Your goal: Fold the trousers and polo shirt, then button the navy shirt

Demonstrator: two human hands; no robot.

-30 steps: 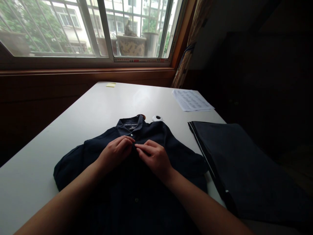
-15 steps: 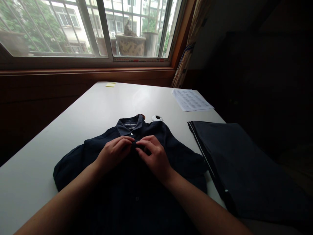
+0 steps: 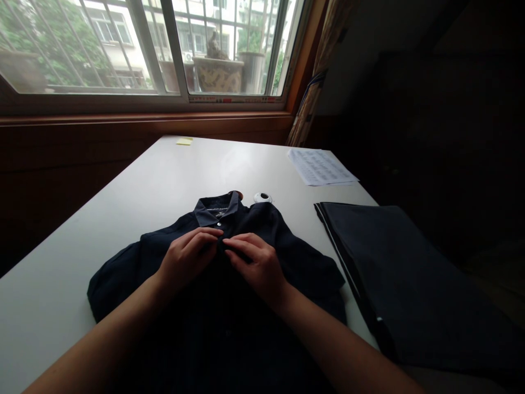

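A dark navy short-sleeved shirt [image 3: 287, 257] lies flat, front up, on the white table [image 3: 164, 186], its collar pointing toward the window. My left hand [image 3: 186, 260] and my right hand [image 3: 256, 265] meet at the middle of the chest, just below the collar. Both have their fingers curled and pinched on the shirt's front placket, fingertips almost touching. A small white button shows just above them near the collar. The fabric under my hands and forearms is hidden.
A folded dark garment [image 3: 402, 273] with a thin light stripe lies at the right of the table. Printed paper sheets [image 3: 320, 167] sit at the far right, a yellow sticky note [image 3: 184, 141] at the far edge, and a small white round object [image 3: 262, 197] behind the collar.
My fingers have shifted slightly on the placket, both hands staying at the chest. The shirt has barely moved.
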